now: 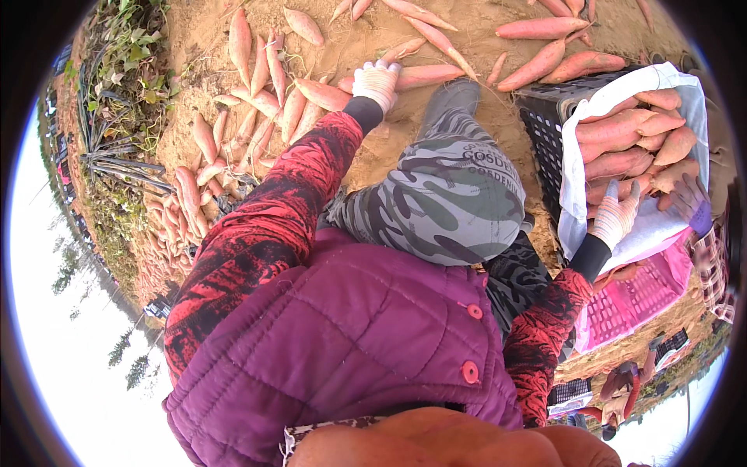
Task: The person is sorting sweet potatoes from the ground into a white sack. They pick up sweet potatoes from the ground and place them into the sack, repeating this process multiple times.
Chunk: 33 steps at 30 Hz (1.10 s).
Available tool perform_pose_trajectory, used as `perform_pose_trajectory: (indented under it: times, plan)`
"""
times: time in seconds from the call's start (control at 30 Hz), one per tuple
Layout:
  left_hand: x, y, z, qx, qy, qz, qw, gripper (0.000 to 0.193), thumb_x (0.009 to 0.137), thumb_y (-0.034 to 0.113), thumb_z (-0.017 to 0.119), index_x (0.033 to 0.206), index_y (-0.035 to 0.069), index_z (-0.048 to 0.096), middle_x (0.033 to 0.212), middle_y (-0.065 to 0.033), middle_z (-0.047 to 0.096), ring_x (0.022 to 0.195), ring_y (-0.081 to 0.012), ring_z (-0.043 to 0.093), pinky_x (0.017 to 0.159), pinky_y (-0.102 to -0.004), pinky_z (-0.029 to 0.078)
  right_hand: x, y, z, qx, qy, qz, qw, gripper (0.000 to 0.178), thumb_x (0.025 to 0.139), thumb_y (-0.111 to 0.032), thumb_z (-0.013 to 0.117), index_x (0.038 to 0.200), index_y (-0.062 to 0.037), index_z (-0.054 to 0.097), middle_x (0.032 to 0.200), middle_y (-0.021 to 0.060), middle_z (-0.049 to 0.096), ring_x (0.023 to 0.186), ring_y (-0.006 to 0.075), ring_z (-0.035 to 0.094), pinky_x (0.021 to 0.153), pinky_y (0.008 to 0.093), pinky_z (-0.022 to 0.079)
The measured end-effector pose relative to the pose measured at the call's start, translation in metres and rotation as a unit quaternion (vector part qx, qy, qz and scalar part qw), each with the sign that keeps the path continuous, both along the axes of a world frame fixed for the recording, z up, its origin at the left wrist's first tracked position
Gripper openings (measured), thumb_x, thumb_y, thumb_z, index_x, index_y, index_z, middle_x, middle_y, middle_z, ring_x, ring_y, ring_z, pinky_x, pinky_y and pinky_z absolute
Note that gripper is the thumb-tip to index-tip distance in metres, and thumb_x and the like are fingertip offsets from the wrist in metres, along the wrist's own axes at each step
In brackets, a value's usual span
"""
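Observation:
My left hand (376, 84), in a white knit glove, reaches down to the sandy ground. Its fingers curl round a long pink sweet potato (428, 75), whose middle they hide. Beside it lie more sweet potatoes (324, 95). On the right, my right hand (615, 216), also gloved, has its fingers spread over the sweet potatoes (618, 163) heaped in a black crate (548, 144) with a white liner (574, 198). It touches or hovers just above the heap; I cannot tell which.
A co-worker's gloved hand (691, 204) rests at the crate's right edge. A pink crate (634, 303) stands against the black one. Sweet potatoes (542, 29) lie scattered ahead, with a large pile (167, 233) at left near green vines (124, 70). My boot (451, 100) stands close to my left hand.

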State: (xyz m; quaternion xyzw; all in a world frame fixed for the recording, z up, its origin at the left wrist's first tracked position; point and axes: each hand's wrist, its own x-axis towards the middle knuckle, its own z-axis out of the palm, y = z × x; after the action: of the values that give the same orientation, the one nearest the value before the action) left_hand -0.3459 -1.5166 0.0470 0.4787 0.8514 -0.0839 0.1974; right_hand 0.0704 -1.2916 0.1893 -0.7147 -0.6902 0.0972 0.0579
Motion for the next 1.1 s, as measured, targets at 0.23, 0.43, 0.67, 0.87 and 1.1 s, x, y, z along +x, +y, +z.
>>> perform_pose_trajectory:
  times: [0.23,0.43,0.67,0.87,1.1]
  plan:
    - [-0.012,-0.003,0.000,-0.045,-0.071,-0.026,0.996,0.068,0.068,0.030,0.081,0.128,0.012,0.056,0.124,-0.0151,0.056,0.110,-0.0356,0.059,0.090,-0.0491,0.050,-0.008,-0.022,-0.002,0.034,0.065,0.017,0.997,0.052,0.084,-0.019,0.072,0.131,-0.0006,0.057,0.128,0.0244,0.059,0.118,0.0375,0.057,0.102,0.0413,0.044]
    - [0.005,-0.005,-0.022,0.008,-0.061,0.064,0.996,0.064,0.059,0.022,0.081,0.119,0.008,0.063,0.118,-0.0141,0.062,0.109,-0.0301,0.060,0.092,-0.0399,0.051,-0.001,-0.024,-0.012,0.051,0.123,-0.008,0.991,0.047,0.084,-0.015,0.071,0.128,-0.0001,0.059,0.127,0.0236,0.060,0.119,0.0367,0.057,0.102,0.0422,0.044]
    - [0.036,0.067,0.046,0.121,-0.449,0.083,0.882,0.061,0.060,0.029,0.080,0.113,0.002,0.069,0.105,-0.0200,0.071,0.101,-0.0279,0.068,0.089,-0.0311,0.050,-0.001,-0.022,-0.015,0.068,0.051,0.039,0.996,0.045,0.085,-0.015,0.071,0.126,-0.0003,0.061,0.125,0.0240,0.060,0.117,0.0379,0.057,0.102,0.0418,0.044]
    - [-0.024,0.083,0.062,0.321,-0.458,0.212,0.802,0.037,0.083,0.025,0.076,0.112,0.004,0.066,0.102,-0.0071,0.069,0.090,-0.0212,0.065,0.079,-0.0335,0.052,0.006,-0.026,-0.016,-0.009,0.190,-0.052,0.980,0.046,0.092,-0.020,0.066,0.132,0.0014,0.056,0.121,0.0160,0.065,0.105,0.0231,0.061,0.095,0.0318,0.046]
    - [-0.129,-0.094,0.026,0.223,-0.403,0.479,0.748,0.028,0.091,0.019,0.069,0.112,0.002,0.063,0.089,-0.0089,0.068,0.069,-0.0175,0.063,0.067,-0.0348,0.055,0.008,-0.019,-0.021,-0.019,0.175,-0.015,0.984,0.046,0.092,-0.015,0.066,0.133,0.0012,0.055,0.120,0.0138,0.063,0.102,0.0195,0.059,0.090,0.0298,0.049]
